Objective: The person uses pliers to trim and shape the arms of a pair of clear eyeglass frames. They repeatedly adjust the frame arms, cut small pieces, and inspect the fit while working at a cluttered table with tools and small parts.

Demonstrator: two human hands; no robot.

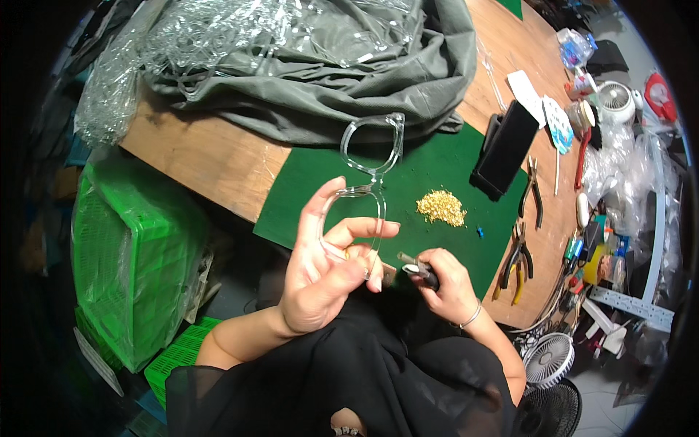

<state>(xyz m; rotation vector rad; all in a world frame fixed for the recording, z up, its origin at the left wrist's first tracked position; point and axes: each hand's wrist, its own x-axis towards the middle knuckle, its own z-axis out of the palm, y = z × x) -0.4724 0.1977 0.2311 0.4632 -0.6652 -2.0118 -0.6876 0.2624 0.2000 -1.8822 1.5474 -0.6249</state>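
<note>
My left hand [320, 269] is raised over the near edge of the green mat [291, 197]. Its thumb and fingers are closed on a clear plastic eyeglass frame [373, 177], which stands upright with one rim above the other. To its right, my right hand [449, 284] is wrapped round a black-handled tool [431, 278] with a shiny metal head; its exact kind is hard to make out. Beyond the hands, a small heap of tiny gold-coloured metal parts [441, 208] lies on the mat, with a little blue piece [480, 232] beside it.
A grey cloth [313, 102] piled with clear eyeglass frames [240, 36] covers the table's far left. On the right lie a black phone-like device [504, 149], several pliers [534, 193] and a white fan [616, 100]. Green crates [138, 262] stand at the left.
</note>
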